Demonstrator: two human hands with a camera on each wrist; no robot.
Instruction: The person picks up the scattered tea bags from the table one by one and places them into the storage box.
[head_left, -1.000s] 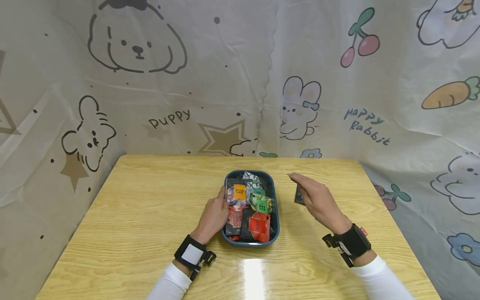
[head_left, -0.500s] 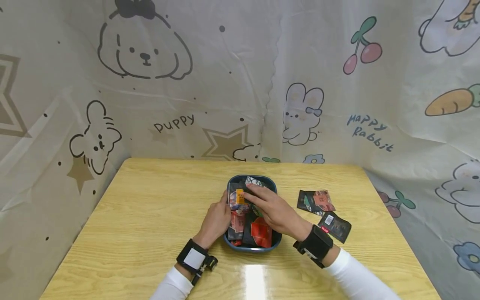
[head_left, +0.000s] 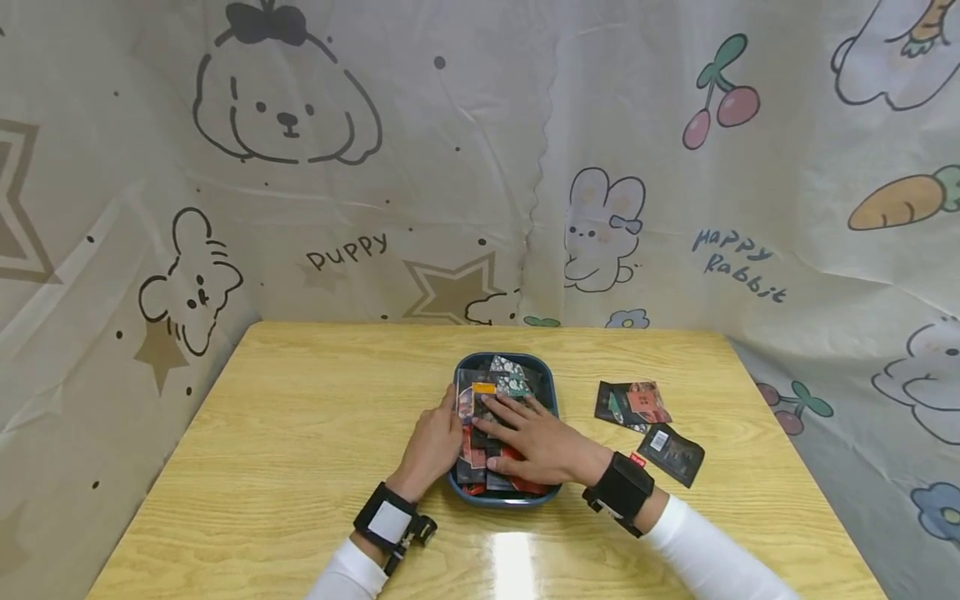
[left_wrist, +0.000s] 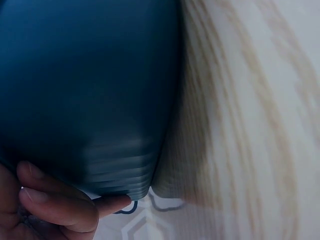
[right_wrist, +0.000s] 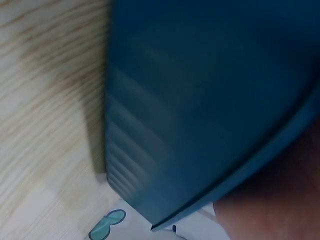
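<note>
A blue plastic bin (head_left: 504,502) full of flat printed sachets (head_left: 470,458) stands mid-table. My left hand (head_left: 430,442) holds its left side, with the index finger reaching along the rim. In the left wrist view, some fingers (left_wrist: 60,207) are bent below the bin's rim and another finger touches its ribbed wall (left_wrist: 115,165). My right hand (head_left: 543,442) rests on the sachets with its fingers spread, over a dark sachet (head_left: 483,429) that it partly covers. The right wrist view shows mostly the bin's outer wall (right_wrist: 190,110), with the hand blurred at its rim.
To the right of the bin, a dark and red sachet (head_left: 647,402) overlaps others on the wooden table (head_left: 322,417). A black sachet (head_left: 672,454) with a white barcode label lies just in front of them. A cloth with cartoon prints (head_left: 420,208) hangs behind the table.
My right hand has moved left from beside the loose sachets to over the bin, then spread its fingers on the contents. A dark sachet now lies beneath it. The left hand stays at the bin.
</note>
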